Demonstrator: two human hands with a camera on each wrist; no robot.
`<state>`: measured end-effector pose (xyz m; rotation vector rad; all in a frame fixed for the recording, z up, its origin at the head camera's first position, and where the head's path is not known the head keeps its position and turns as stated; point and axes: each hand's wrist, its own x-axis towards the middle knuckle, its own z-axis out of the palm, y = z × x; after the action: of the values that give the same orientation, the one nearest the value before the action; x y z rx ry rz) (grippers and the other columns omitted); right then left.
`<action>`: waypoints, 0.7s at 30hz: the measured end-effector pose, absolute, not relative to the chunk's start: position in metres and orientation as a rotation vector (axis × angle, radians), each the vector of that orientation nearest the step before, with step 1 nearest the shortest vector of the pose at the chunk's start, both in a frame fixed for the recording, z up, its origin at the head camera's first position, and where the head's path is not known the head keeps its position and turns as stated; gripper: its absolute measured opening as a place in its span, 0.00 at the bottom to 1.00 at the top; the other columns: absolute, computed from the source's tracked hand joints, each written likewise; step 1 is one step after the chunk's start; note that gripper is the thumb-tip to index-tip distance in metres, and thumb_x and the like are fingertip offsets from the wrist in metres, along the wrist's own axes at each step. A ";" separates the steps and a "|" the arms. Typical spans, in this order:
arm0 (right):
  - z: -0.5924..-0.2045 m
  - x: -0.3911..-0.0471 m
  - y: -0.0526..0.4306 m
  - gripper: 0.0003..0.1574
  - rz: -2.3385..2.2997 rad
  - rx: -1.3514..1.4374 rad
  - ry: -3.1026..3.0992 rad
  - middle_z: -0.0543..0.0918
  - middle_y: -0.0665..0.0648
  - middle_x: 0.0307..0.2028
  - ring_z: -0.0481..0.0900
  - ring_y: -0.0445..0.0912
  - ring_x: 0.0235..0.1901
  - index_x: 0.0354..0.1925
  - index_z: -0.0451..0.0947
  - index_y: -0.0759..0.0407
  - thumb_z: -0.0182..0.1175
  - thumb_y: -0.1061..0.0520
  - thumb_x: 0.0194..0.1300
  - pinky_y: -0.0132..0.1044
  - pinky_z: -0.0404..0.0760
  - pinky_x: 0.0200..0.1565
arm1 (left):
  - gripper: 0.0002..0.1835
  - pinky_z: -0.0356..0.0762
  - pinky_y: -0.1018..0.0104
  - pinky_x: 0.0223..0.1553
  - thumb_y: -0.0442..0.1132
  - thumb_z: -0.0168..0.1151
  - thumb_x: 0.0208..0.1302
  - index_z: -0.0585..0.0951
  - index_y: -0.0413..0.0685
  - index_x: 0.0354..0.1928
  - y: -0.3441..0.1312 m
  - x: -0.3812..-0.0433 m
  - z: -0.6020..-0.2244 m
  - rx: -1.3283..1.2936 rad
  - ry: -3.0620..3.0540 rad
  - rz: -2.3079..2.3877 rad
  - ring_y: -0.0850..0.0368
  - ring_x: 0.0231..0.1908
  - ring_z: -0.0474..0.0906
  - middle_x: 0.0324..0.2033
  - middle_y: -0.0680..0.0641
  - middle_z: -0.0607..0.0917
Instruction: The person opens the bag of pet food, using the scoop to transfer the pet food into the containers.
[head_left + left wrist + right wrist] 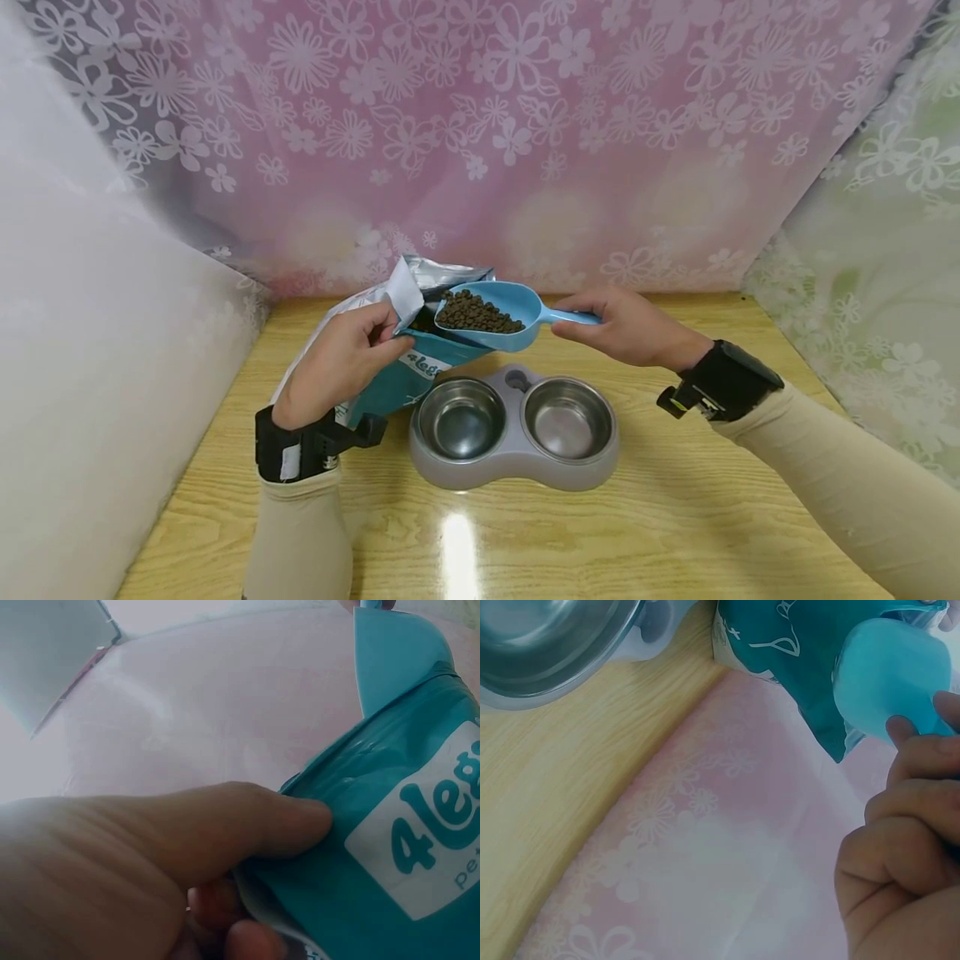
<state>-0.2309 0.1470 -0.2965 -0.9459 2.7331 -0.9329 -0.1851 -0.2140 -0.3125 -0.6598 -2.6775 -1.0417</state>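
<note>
My right hand (633, 327) grips the handle of a light blue scoop (531, 315), its bowl part-filled with brown kibble (476, 315). The scoop's front end lies at the mouth of a teal pet food bag (390, 387) with silver lining. The left hand (341, 350) pinches the bag's rim on its left side; in the left wrist view the thumb (292, 823) presses on the teal front beside the white label. From the right wrist view, the underside of the scoop (889, 675) shows against the bag (810, 667).
In front of the bag stands a grey double feeder (513, 467) with two steel bowls, the left bowl (461, 421) and the right bowl (570, 421). All rest on a wood-grain table (675, 500). A pink flowered curtain (480, 150) hangs behind; pale walls flank both sides.
</note>
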 end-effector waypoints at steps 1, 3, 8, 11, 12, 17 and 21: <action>-0.297 -0.231 0.148 0.21 -0.934 -0.937 2.736 0.75 0.54 0.28 0.64 0.48 0.21 0.53 0.80 0.46 0.57 0.40 0.68 0.37 0.63 0.28 | 0.18 0.58 0.65 0.21 0.47 0.62 0.66 0.64 0.51 0.26 -0.214 -0.185 -0.312 -0.660 -2.677 -1.041 0.54 0.18 0.60 0.17 0.48 0.62; -0.298 -0.231 0.149 0.23 -0.936 -0.919 2.741 0.75 0.53 0.29 0.64 0.47 0.21 0.54 0.80 0.47 0.57 0.39 0.67 0.37 0.64 0.28 | 0.18 0.58 0.65 0.21 0.47 0.62 0.66 0.65 0.51 0.26 -0.214 -0.186 -0.311 -0.658 -2.678 -1.049 0.54 0.17 0.60 0.17 0.48 0.62; -0.300 -0.229 0.152 0.23 -0.962 -0.892 2.743 0.75 0.53 0.27 0.62 0.46 0.19 0.52 0.80 0.48 0.56 0.38 0.67 0.36 0.62 0.26 | 0.17 0.58 0.65 0.21 0.46 0.62 0.66 0.64 0.51 0.26 -0.213 -0.186 -0.310 -0.661 -2.679 -1.062 0.54 0.17 0.59 0.17 0.48 0.61; -0.303 -0.229 0.155 0.22 -0.973 -0.899 2.750 0.74 0.54 0.27 0.63 0.46 0.19 0.50 0.81 0.48 0.56 0.38 0.67 0.36 0.62 0.26 | 0.17 0.58 0.65 0.22 0.46 0.62 0.66 0.64 0.51 0.26 -0.213 -0.185 -0.310 -0.661 -2.680 -1.063 0.54 0.17 0.59 0.17 0.48 0.61; -0.304 -0.229 0.156 0.21 -0.975 -0.900 2.754 0.74 0.54 0.27 0.63 0.46 0.19 0.49 0.81 0.48 0.56 0.38 0.67 0.36 0.62 0.26 | 0.17 0.58 0.65 0.22 0.45 0.62 0.66 0.64 0.51 0.26 -0.213 -0.185 -0.310 -0.661 -2.681 -1.064 0.54 0.17 0.59 0.17 0.48 0.61; -0.309 -0.228 0.159 0.20 -0.996 -0.909 2.781 0.71 0.53 0.24 0.63 0.45 0.19 0.47 0.81 0.47 0.57 0.38 0.67 0.35 0.62 0.26 | 0.17 0.59 0.65 0.22 0.45 0.62 0.66 0.65 0.51 0.27 -0.212 -0.185 -0.310 -0.659 -2.687 -1.068 0.54 0.17 0.60 0.17 0.48 0.61; -0.313 -0.228 0.161 0.21 -1.039 -0.915 2.785 0.71 0.52 0.24 0.63 0.44 0.18 0.51 0.81 0.48 0.58 0.39 0.67 0.34 0.63 0.24 | 0.17 0.59 0.65 0.21 0.45 0.62 0.66 0.65 0.50 0.27 -0.212 -0.185 -0.311 -0.660 -2.685 -1.074 0.54 0.17 0.60 0.16 0.48 0.61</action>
<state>-0.2276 0.1606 -0.3131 -0.9147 2.7851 -1.0390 -0.1851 -0.2124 -0.3107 -0.6597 -2.6850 -1.0740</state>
